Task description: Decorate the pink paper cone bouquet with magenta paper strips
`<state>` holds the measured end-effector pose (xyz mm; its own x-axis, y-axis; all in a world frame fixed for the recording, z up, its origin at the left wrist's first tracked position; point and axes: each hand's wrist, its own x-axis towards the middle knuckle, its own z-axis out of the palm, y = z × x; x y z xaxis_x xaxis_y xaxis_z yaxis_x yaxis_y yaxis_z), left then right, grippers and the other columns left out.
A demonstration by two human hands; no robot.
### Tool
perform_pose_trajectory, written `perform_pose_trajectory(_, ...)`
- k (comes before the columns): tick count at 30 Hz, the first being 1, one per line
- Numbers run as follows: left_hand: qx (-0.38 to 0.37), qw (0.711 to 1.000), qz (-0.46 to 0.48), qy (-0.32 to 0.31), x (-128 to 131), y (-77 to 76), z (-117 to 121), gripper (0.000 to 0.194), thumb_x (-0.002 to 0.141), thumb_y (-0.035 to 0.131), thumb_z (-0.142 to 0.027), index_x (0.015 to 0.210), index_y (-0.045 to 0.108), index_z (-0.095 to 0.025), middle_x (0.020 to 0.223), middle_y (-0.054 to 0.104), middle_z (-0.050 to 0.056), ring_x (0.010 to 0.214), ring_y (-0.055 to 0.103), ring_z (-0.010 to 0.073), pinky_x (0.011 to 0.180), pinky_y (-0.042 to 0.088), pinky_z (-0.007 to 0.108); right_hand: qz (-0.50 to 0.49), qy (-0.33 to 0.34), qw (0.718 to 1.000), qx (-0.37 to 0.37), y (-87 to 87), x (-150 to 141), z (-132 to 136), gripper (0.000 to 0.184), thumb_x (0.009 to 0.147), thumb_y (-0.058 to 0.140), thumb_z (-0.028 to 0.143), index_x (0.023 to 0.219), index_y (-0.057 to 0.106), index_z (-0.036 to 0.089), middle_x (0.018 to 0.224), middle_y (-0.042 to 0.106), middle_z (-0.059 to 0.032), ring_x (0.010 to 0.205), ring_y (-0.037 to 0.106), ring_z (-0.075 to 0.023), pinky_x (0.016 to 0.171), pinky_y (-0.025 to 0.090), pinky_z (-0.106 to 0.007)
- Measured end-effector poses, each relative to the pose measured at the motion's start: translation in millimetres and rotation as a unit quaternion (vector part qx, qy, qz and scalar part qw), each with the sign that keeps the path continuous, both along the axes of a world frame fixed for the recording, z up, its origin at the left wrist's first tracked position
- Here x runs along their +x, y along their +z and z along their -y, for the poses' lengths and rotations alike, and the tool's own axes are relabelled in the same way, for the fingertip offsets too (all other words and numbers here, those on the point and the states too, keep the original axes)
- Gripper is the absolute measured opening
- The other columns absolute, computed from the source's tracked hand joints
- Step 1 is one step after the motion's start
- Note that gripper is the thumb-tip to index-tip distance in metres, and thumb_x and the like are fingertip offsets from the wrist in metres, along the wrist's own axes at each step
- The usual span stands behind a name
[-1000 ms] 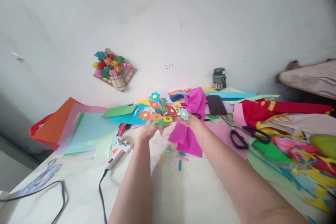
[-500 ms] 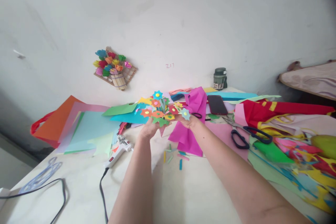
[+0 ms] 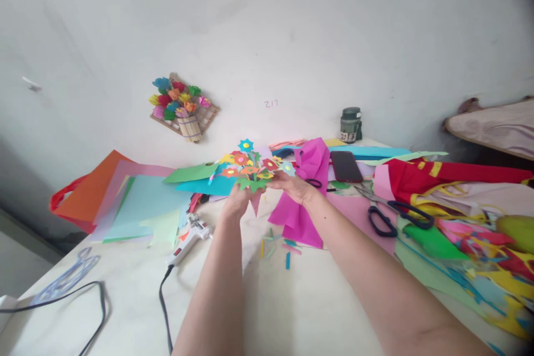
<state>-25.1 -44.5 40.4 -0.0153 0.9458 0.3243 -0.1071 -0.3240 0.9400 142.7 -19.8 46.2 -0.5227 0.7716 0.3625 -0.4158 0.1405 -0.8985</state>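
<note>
Between my two hands is a paper flower bouquet (image 3: 250,169), with star-shaped blooms in blue, orange, red and yellow above a jagged green collar and a pink pointed cone. My left hand (image 3: 241,200) grips it from the left, just under the green leaves. From the right, my right hand (image 3: 292,186) has its fingers around the same side of the bouquet. The blooms and leaves hide most fingertips of both hands. The bouquet is held above the table, its pink tip pointing down.
A glue gun (image 3: 186,245) with a black cord lies left of my arms. Scissors (image 3: 387,214), a phone (image 3: 346,167) and magenta paper (image 3: 298,222) lie to the right. Small paper strips (image 3: 287,260) are scattered in front. Coloured sheets (image 3: 142,206) cover the left back; a green jar (image 3: 351,124) stands behind.
The bouquet has tilted more upright in my hands, so its blooms are seen more from the side and more of the pink cone shows below. Both hands keep their hold.
</note>
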Motion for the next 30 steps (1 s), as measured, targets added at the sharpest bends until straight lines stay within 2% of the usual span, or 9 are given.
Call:
perform_pose_trajectory(3,-0.024,0.997,0.052,0.047,3.7,6.5,1.1,0.029,0.046,0.076,-0.021,0.071,0.064,-0.013,0.065,0.064,0.003,0.060,0.059,0.0165,0.061,0.047,0.030,0.026,-0.031,0.999,0.000,2.4,8.4,-5.0,0.044,0.057,0.073,0.018,0.100,0.065,0.022,0.101,0.068,-0.0025,0.093,0.062,-0.0181,0.092,0.043,-0.035)
perform_pose_trajectory(5,-0.044,0.992,0.075,0.091,5.0,9.3,1.3,0.032,0.043,0.078,-0.020,0.070,0.063,-0.012,0.063,0.063,0.002,0.056,0.056,0.0141,0.059,0.046,0.029,0.050,-0.108,0.993,-0.019,2.4,14.4,-12.8,0.040,0.058,0.070,0.014,0.097,0.065,0.020,0.101,0.068,-0.0040,0.087,0.063,-0.0159,0.088,0.045,-0.034)
perform_pose_trajectory(8,-0.064,0.986,0.081,0.132,5.6,11.2,0.9,0.035,0.041,0.079,-0.021,0.071,0.062,-0.011,0.062,0.061,0.002,0.054,0.055,0.0131,0.058,0.046,0.029,0.127,-0.247,0.960,-0.035,-0.2,24.5,-28.2,0.024,0.064,0.063,0.010,0.088,0.066,0.015,0.088,0.069,-0.0067,0.072,0.063,-0.0137,0.078,0.049,-0.032)
perform_pose_trajectory(10,-0.069,0.984,0.080,0.146,6.1,11.8,0.2,0.036,0.040,0.079,-0.021,0.070,0.062,-0.011,0.061,0.060,0.001,0.054,0.054,0.0131,0.058,0.046,0.030,0.212,-0.321,0.923,-0.005,-2.4,32.7,-37.1,0.020,0.068,0.060,0.012,0.086,0.068,0.014,0.080,0.069,-0.0066,0.064,0.062,-0.0142,0.069,0.050,-0.031)
perform_pose_trajectory(13,-0.061,0.983,0.084,0.152,7.7,13.3,-1.4,0.040,0.037,0.080,-0.019,0.072,0.062,-0.012,0.065,0.062,0.002,0.056,0.055,0.0136,0.059,0.046,0.030,0.344,-0.379,0.856,0.071,-2.9,45.2,-42.0,0.018,0.070,0.060,0.015,0.084,0.071,0.016,0.076,0.070,-0.0059,0.069,0.063,-0.0170,0.067,0.049,-0.029)
perform_pose_trajectory(18,-0.041,0.986,0.084,0.139,8.5,13.6,-3.7,0.036,0.038,0.080,-0.018,0.070,0.064,-0.013,0.065,0.062,0.001,0.059,0.056,0.0147,0.063,0.047,0.031,0.566,-0.388,0.715,0.132,1.5,56.2,-32.6,0.019,0.069,0.059,0.014,0.078,0.074,0.021,0.087,0.071,-0.0073,0.085,0.065,-0.0242,0.071,0.047,-0.031)
perform_pose_trajectory(20,-0.039,0.989,0.083,0.115,7.9,12.8,-3.8,0.030,0.041,0.079,-0.019,0.065,0.063,-0.013,0.061,0.060,0.000,0.059,0.056,0.0141,0.065,0.046,0.031,0.607,-0.387,0.681,0.134,1.0,57.2,-30.1,0.023,0.070,0.057,0.012,0.080,0.075,0.022,0.092,0.071,-0.0083,0.090,0.064,-0.0251,0.073,0.046,-0.031)
perform_pose_trajectory(25,-0.030,0.993,0.106,0.047,8.0,12.2,-1.9,0.028,0.045,0.079,-0.019,0.067,0.063,-0.013,0.066,0.062,0.001,0.065,0.059,0.0143,0.069,0.046,0.029,0.614,-0.410,0.661,0.131,-7.1,56.1,-31.4,0.031,0.075,0.052,0.014,0.099,0.071,0.022,0.105,0.068,-0.0098,0.096,0.062,-0.0255,0.076,0.045,-0.032)
perform_pose_trajectory(30,-0.025,0.992,0.122,0.016,9.2,11.3,-1.0,0.034,0.047,0.079,-0.017,0.077,0.064,-0.014,0.074,0.064,0.002,0.072,0.060,0.0159,0.076,0.046,0.031,0.595,-0.415,0.655,0.210,-14.3,42.4,-27.2,0.037,0.080,0.048,0.014,0.111,0.065,0.025,0.112,0.064,-0.0068,0.099,0.058,-0.0244,0.082,0.041,-0.033)
